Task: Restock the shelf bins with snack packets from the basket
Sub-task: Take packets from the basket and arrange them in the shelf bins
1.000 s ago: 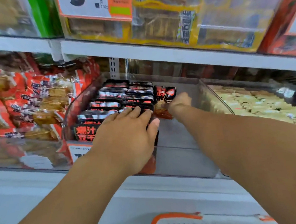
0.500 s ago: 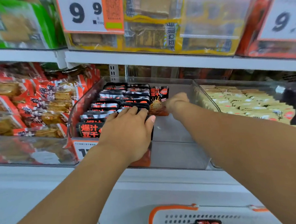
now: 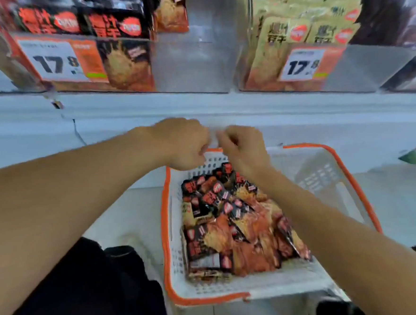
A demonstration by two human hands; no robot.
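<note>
Surveying the head view, the only one I have.

Item: basket, white with orange rim, on the floor below the shelf. A loose heap of black-and-red snack packets fills its left half; the right half shows bare mesh.

Item: left hand, over the basket's far rim, fingers curled under; whether they pinch anything I cannot tell through the blur.

Item: right hand, just beside the left, knuckles nearly touching it, fingers bent downward toward the heap; grasp likewise not legible.

Item: clear middle bin, at the shelf's front edge. Matching black-and-red packets are ranked on its left side; its right side stands vacant behind the clear wall. Price tag on its front.

Item: neighbouring bin to the right, stocked with pale packets.

Progress, my judgement: partly done. Many packets remain in the basket and the middle bin has room to take them.

Clearance: open air between the basket rim and the shelf's front edge; the lift path looks unobstructed. Dark clothing lies near the basket's left edge.
</note>
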